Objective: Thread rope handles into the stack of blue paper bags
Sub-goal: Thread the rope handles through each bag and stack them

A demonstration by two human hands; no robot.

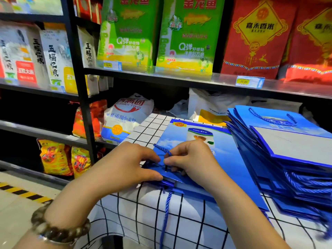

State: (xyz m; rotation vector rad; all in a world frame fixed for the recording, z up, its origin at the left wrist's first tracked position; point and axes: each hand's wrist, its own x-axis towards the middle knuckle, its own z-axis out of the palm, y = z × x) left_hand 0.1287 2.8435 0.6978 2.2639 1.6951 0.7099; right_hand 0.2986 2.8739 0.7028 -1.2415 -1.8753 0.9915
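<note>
A flat blue paper bag point(222, 159) lies on a white cloth with a black grid point(143, 212). My left hand point(124, 168) pinches the bag's near top edge, thumb on the front. My right hand point(190, 159) grips a blue twisted rope point(162, 149) right at a small hole in that edge. The rope's black tip points down into the hole. Another blue rope point(166, 212) hangs from under the bag over the cloth's front. To the right sits a slanted stack of blue bags point(280, 146) with rope handles fitted.
Black metal shelves point(82, 97) rise just behind and to the left, loaded with rice and flour sacks. White plastic bags point(212, 106) lie behind the blue bag. A yellow-black striped line point(21, 192) marks the floor at the lower left. A bead bracelet is on my left wrist.
</note>
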